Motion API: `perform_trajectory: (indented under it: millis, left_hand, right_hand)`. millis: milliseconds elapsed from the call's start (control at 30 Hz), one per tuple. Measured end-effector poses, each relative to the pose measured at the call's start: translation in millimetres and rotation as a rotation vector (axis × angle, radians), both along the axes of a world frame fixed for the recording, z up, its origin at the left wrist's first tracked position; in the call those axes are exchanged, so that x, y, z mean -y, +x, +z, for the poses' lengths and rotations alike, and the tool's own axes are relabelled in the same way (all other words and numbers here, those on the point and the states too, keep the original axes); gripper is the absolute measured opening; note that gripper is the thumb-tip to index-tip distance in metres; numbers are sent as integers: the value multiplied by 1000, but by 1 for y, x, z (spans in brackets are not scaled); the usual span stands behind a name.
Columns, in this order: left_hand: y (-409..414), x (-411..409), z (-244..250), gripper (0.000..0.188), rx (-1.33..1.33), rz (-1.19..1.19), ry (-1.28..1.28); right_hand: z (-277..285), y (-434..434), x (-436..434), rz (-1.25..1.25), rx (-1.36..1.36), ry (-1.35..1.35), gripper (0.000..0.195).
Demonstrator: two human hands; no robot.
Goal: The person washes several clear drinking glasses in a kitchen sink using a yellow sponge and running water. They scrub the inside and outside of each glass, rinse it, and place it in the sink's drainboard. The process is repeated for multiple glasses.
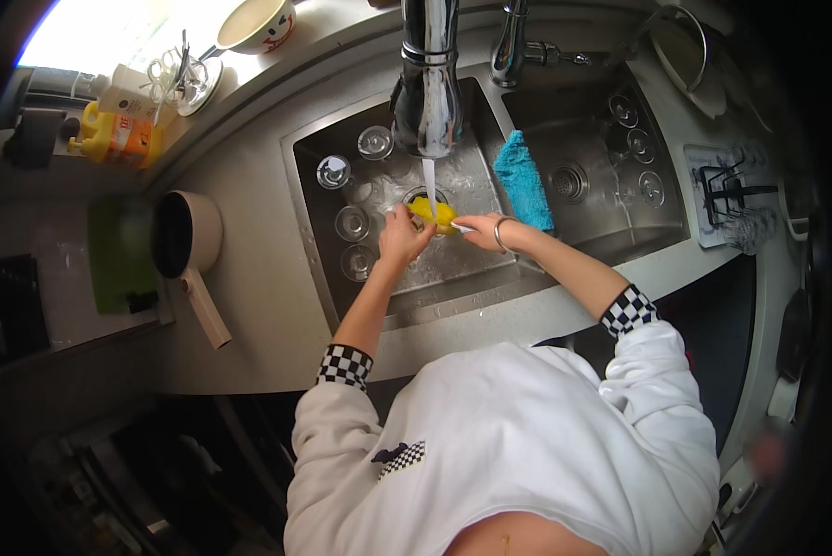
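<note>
Under the running water of the chrome faucet is a yellow sponge-like head with a white handle. My right hand grips the handle. The fingers of my left hand curl at the left side of the yellow head; whether they also hold something else is hidden. Both hands are over the left steel basin, near its drain. Along that basin's left side stand several clear glasses. A turquoise cloth drapes over the divider, just beyond my right hand.
More glasses line the right side of the right basin. A rack with glassware stands farther right. On the left counter lies a pink-handled pan. A yellow pump bottle and a white pan sit by the window.
</note>
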State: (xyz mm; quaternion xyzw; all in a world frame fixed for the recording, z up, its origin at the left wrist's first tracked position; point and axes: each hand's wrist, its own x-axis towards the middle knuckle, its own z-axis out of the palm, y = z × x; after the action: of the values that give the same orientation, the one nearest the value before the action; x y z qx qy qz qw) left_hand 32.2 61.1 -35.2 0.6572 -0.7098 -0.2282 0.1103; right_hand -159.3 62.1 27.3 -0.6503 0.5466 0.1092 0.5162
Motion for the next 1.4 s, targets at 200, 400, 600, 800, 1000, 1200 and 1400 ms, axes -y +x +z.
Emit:
perform_trajectory:
  millis: [200,400,600,800,1000,1200,1400]
  left_hand:
    - [4,-5,-28,36,-1394,1037,855]
    - [-8,-24,-7,31,-1629,1408,865]
    - [4,-33,-17,24,-1338,1125,513]
    - [4,-40,-9,25,-1447,1180,634]
    - [-15,-37,1,29,-1899,1561,861]
    - [-14,-51,19,38,-2104,1671,978]
    - [-17,-57,35,38,-2200,1619,1008]
  right_hand:
    - [-15,11,-25,46,-7,-201,44]
    - [-17,14,-11,132,-198,-387,39]
    - [-15,16,8,57,-247,-320,40]
    - [-29,3,16,-105,-248,-293,41]
    - [-15,25,-30,-28,-117,-267,43]
    - [-29,22,-26,-190,-47,-370,43]
    - [-57,18,-6,-528,238,-235,46]
